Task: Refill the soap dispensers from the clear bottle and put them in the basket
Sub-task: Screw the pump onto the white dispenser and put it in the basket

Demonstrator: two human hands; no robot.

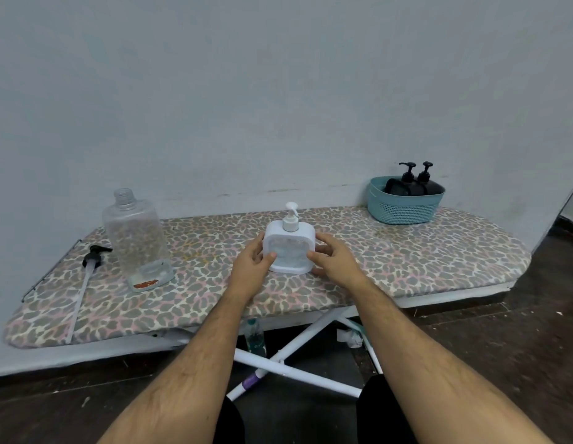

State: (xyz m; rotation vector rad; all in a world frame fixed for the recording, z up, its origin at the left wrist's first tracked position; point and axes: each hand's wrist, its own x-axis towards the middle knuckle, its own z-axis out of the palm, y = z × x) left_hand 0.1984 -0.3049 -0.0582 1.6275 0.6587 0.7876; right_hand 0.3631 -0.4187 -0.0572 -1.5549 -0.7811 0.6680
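1. Bracketing the white soap dispenser (289, 248) from both sides, the left hand (251, 262) and the right hand (334, 261) are being pressed against its flanks; the fingers of each are being curled round a rounded edge, so the body is being held between the two palms rather than pinched by one.
2. The dispenser is being kept upright on the ironing board (422, 261), its base apparently flat on the leopard-print cover, its long axis vertical and its pump head being pointed up and slightly toward the wall.
3. The pump is being shown seated on the neck, which is being read as a sign that this dispenser is filled and closed, though the level inside cannot be told through the frosted front.
4. The teal basket (405, 200) is being seen well apart, at the far right end of the board against the wall, with two black pump dispensers (418, 182) already being held inside it.
5. The coming move is being judged to turn on this: the basket lies to the right and farther back from the grip, so the right hand is the nearer one for the carry, and the dispenser would need lifting over the rim while being kept upright.
6. On the opposite side, left of the grip, the clear bottle (136, 238) is being left uncapped, upright and nearly empty, with a black pump (93, 261) and its long tube being left lying just beside it.
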